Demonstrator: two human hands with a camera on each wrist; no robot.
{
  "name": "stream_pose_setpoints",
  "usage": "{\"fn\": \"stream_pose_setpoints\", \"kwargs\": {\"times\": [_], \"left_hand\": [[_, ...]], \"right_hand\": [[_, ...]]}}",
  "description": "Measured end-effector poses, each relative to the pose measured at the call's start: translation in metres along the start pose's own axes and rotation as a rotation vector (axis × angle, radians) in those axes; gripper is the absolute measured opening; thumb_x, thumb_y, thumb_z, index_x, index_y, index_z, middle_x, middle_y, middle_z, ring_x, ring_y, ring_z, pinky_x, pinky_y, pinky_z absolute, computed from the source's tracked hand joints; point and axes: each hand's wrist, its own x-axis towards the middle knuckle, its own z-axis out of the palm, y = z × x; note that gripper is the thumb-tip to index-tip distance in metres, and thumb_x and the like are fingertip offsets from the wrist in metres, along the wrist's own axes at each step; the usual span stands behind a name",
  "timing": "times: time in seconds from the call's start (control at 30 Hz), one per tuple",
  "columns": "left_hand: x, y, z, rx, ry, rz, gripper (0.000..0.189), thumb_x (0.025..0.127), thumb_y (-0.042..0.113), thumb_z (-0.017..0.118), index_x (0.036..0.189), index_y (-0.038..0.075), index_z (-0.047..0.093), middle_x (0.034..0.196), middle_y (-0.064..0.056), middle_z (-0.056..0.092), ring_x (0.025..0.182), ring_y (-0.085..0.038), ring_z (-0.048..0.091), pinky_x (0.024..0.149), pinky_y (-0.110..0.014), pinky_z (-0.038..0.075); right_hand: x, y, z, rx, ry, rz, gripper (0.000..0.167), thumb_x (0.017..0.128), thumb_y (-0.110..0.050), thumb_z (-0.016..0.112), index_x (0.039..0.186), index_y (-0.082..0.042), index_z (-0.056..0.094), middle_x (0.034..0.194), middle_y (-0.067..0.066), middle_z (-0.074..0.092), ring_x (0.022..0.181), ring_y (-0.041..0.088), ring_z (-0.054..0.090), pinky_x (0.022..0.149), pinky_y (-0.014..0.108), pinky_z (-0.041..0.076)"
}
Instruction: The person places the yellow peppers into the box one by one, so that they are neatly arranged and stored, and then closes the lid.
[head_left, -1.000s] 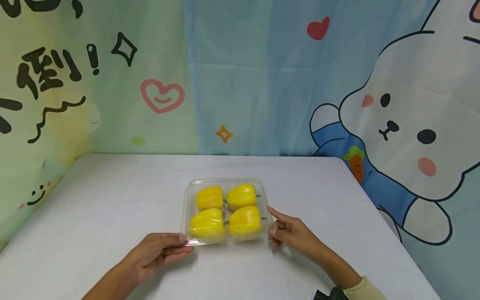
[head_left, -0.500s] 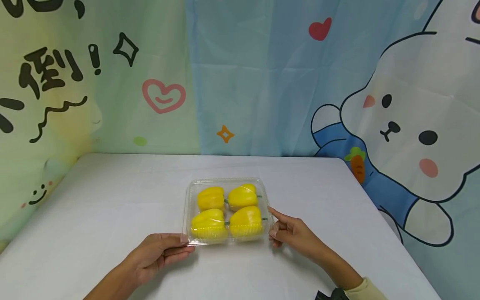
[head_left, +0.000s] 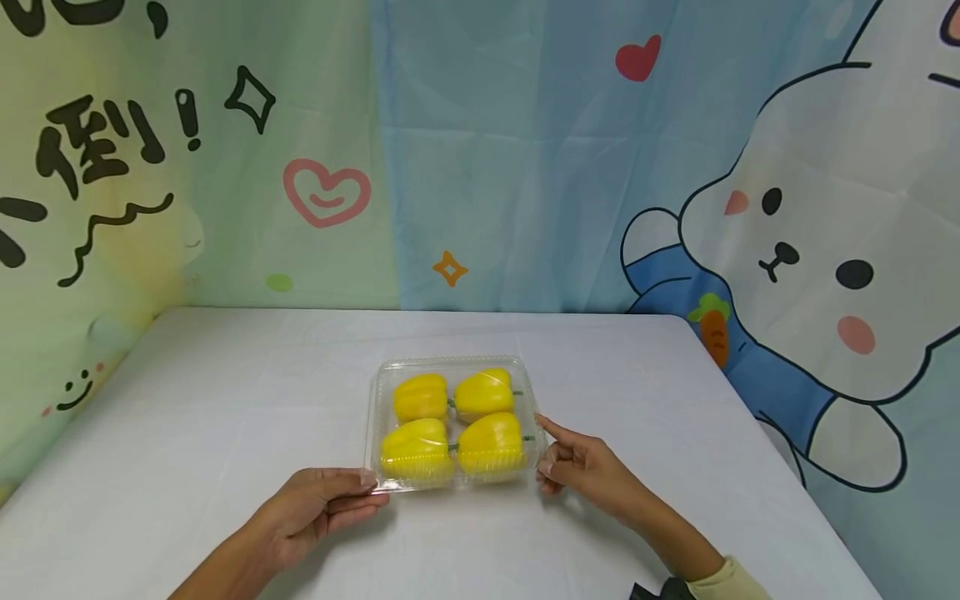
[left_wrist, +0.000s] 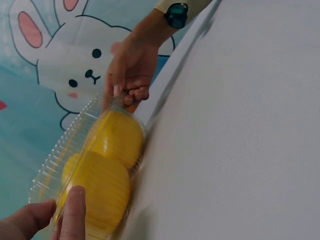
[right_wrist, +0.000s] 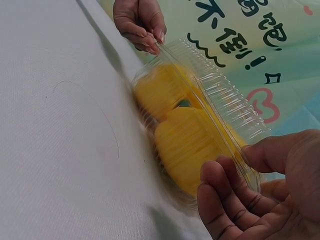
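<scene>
A clear plastic clamshell box (head_left: pixel 457 363) with several yellow bell peppers (head_left: pixel 491 442) inside is in the middle of the head view. Its lid lies over the peppers, which sit in two rows with green stems toward the right. My left hand (head_left: pixel 318 508) pinches the near left corner, thumb on top and fingers beneath. At the right side, my right hand (head_left: pixel 588 471) pinches the rim, its index finger stretched along the edge. The right wrist view shows the right thumb (right_wrist: pixel 272 152) against the rim and the other fingers curled below.
The box is close over a table with a white cloth (head_left: pixel 225 400). Behind it hangs a printed curtain (head_left: pixel 480 167) with a rabbit and hearts. A dark watch-like device (left_wrist: pixel 176 15) is on the right wrist, beside a pale sleeve (head_left: pixel 727 581).
</scene>
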Motion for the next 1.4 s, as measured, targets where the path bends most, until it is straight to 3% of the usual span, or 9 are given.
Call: {"fn": "stream_pose_setpoints", "kwargs": {"times": [0.53,1.4], "left_hand": [[-0.0027,0.0012,0.0071,0.035,0.032,0.038,0.046,0.093,-0.001,0.062,0.126,-0.024,0.039,0.096,-0.022,0.070,0.089,-0.027,0.071,0.083,-0.034,0.054],[-0.0016,-0.0041,0.0004,0.007,-0.010,0.031,0.043,0.095,0.001,0.059,0.128,-0.022,0.041,0.100,-0.021,0.070,0.093,-0.025,0.070,0.086,-0.032,0.052]], "right_hand": [[0.0007,-0.0007,0.0030,-0.055,0.044,0.004,0.068,0.094,-0.003,0.062,0.152,0.000,0.027,0.082,0.013,0.054,0.072,0.018,0.061,0.074,0.032,0.057],[-0.0008,0.0001,0.0025,0.020,0.036,0.067,0.069,0.094,-0.002,0.060,0.153,-0.004,0.025,0.089,0.016,0.058,0.079,0.022,0.062,0.076,0.032,0.056]]}}
